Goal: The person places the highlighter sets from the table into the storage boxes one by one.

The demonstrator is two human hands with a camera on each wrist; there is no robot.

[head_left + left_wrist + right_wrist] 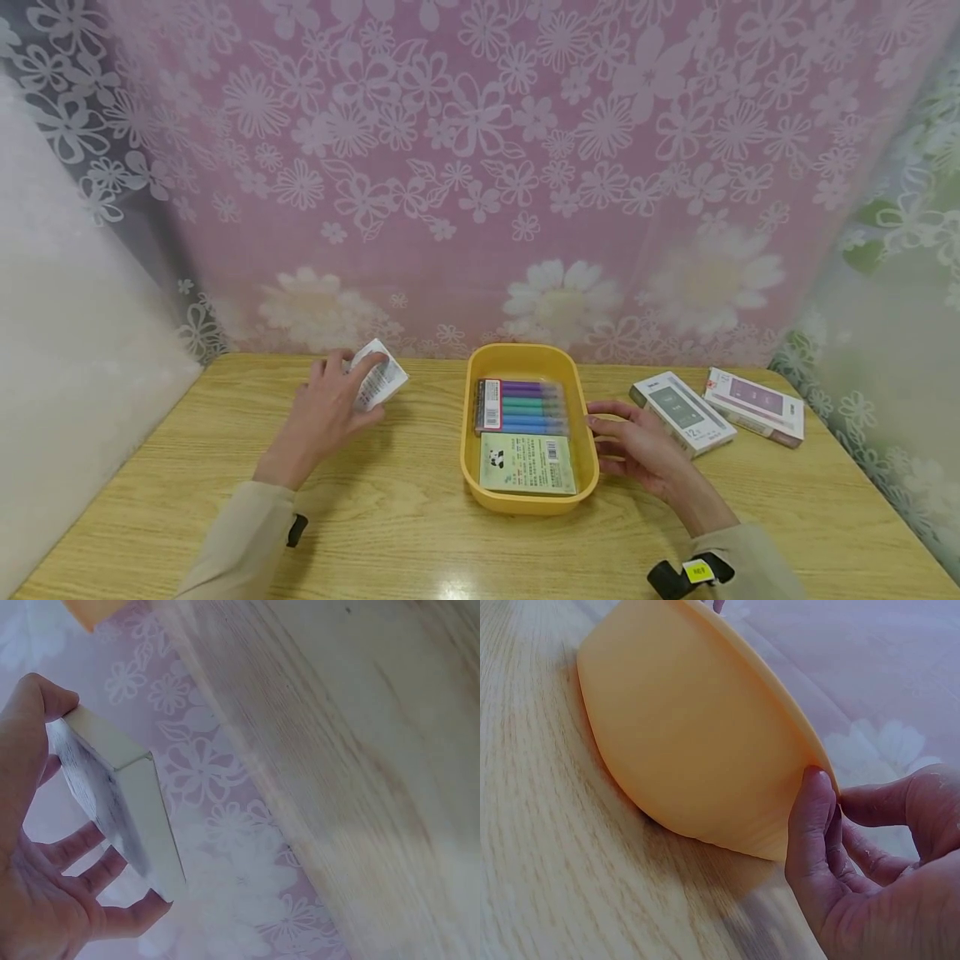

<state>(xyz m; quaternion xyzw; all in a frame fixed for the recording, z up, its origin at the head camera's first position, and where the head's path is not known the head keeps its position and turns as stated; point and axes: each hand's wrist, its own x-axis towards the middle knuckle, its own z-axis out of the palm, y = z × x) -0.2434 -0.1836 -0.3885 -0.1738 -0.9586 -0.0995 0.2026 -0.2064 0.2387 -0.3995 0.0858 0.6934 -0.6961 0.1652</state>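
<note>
Left hand (326,404): fingers pinch white box (381,385) by its edges, box tilted, left of yellow tray (525,358). Right hand (641,450): fingers touch tray's right side, can't tell if pinching. Pens (532,407), green box (527,464) inside tray.

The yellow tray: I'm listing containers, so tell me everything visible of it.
The yellow tray, seemingly plastic, is an open, rounded, smooth-walled oblong. It stands upright on the table, length running front to back, holding a pen pack and a green box. The right grip touches its upper right side.
</note>
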